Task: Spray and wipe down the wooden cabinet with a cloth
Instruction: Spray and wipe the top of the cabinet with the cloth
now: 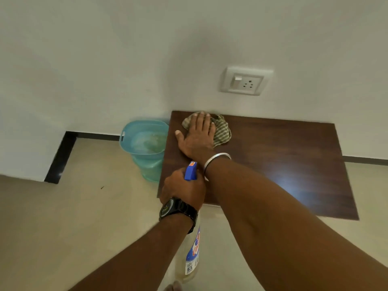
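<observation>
Dark brown wooden cabinet top [273, 160], centre right of the frame, back edge against the white wall [105, 59]. Checked green-and-beige cloth [223, 131] lies bunched at the top's rear left corner, touching the wall. Right hand [197, 135] presses flat on the cloth, palm down, fingers straight and close together, thumb splayed out to the left over bare wood. Silver bangle [216, 159] on that wrist.

Left hand [182, 187] at lower centre, over the cabinet's front left corner, fingers curled tight round the neck of a clear plastic spray bottle [192, 259]. Its blue trigger head [190, 171] sticks up above the fist. The body, with pale liquid and a blue-and-white label, hangs down below the wrist. Black wristwatch [178, 208] on the left wrist.

Teal plastic bucket [144, 141] stands on the beige tiled floor [94, 206] just left of the cabinet, against the wall, cloudy water inside. White switch-and-socket plate [245, 81] on the wall above the cabinet.
</observation>
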